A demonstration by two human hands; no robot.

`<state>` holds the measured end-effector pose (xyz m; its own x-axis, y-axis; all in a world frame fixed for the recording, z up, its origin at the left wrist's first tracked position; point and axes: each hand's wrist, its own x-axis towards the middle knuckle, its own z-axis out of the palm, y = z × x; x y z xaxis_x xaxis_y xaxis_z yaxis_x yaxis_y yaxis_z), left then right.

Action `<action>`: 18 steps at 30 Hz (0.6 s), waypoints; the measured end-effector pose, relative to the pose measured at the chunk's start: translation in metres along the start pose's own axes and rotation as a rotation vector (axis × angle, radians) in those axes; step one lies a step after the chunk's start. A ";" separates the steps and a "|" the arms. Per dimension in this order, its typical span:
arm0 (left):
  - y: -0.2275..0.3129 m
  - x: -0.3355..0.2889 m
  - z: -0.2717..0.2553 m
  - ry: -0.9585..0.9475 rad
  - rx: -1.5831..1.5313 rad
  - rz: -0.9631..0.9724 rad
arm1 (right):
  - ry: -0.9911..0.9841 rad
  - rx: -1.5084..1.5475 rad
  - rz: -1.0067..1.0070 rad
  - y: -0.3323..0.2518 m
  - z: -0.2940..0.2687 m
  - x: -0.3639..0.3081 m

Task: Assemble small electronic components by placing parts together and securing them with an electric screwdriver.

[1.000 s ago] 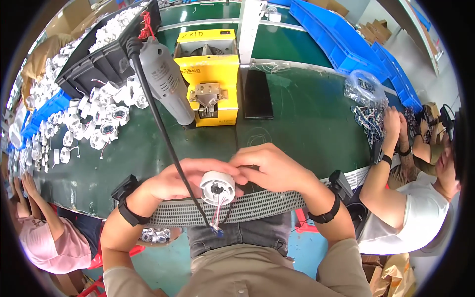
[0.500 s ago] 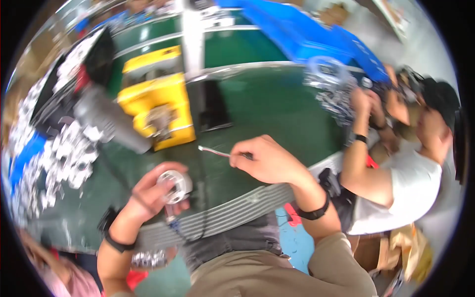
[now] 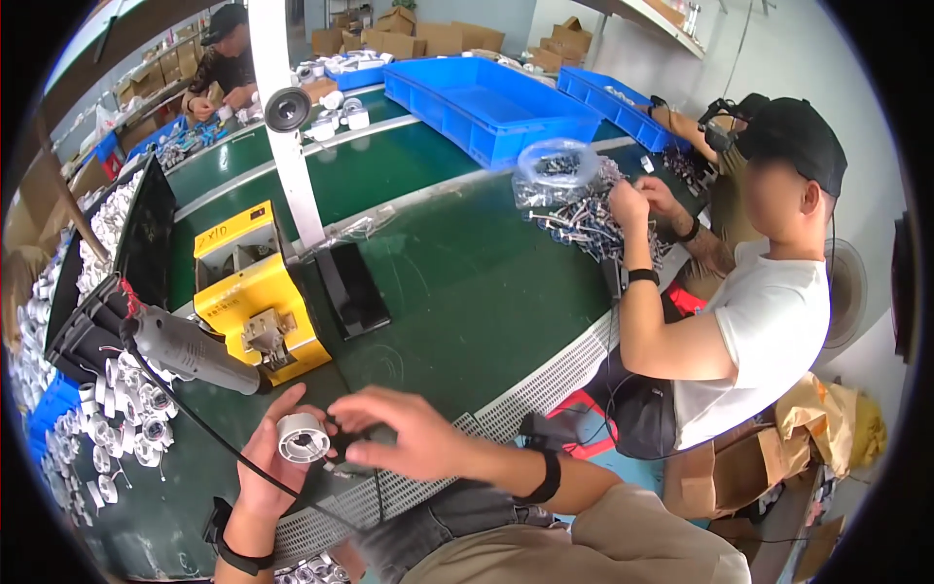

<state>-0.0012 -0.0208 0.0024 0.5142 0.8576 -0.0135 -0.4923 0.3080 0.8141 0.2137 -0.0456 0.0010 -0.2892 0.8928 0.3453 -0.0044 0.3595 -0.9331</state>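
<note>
My left hand (image 3: pixel 261 465) grips a white round plastic housing (image 3: pixel 304 438), its open face with dark inner parts turned up. Just right of it is my right hand (image 3: pixel 413 435), index finger and thumb spread apart, with no cable visible in its grasp. Between the two hands sits a small dark piece (image 3: pixel 338 440), too unclear to name. A black cord (image 3: pixel 209 414) crosses over my left hand. Beyond the hands stands a yellow metal fixture (image 3: pixel 258 302) with a small metal clamp block. A grey cylindrical tool (image 3: pixel 190 348) lies to its left.
White round parts (image 3: pixel 126 419) are heaped at left, beside a black bin (image 3: pixel 146 234). A black flat device (image 3: pixel 352 290) lies right of the fixture. Blue trays (image 3: pixel 486 107) stand at the back. At right, a co-worker (image 3: pixel 749 331) handles parts near a cable pile (image 3: pixel 584 229).
My right hand has moved left and down to the white housing; the short cable it pinched is no longer visible. The view has shifted, showing more of the back of the room.
</note>
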 end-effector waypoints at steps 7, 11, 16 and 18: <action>-0.006 -0.001 -0.004 0.063 0.015 0.023 | 0.091 0.079 0.155 0.010 0.030 -0.001; -0.004 0.001 0.002 0.026 0.063 0.028 | 0.114 0.072 0.271 0.010 0.017 0.006; -0.004 0.000 0.001 0.049 0.253 -0.030 | 0.209 -0.065 0.100 0.022 0.019 0.008; 0.000 0.000 -0.001 -0.056 0.518 -0.103 | 0.236 -0.060 0.059 0.026 0.019 0.008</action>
<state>-0.0017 -0.0202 0.0015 0.5852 0.8060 -0.0892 -0.0328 0.1334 0.9905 0.1927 -0.0347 -0.0222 -0.0552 0.9489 0.3108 0.0645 0.3140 -0.9472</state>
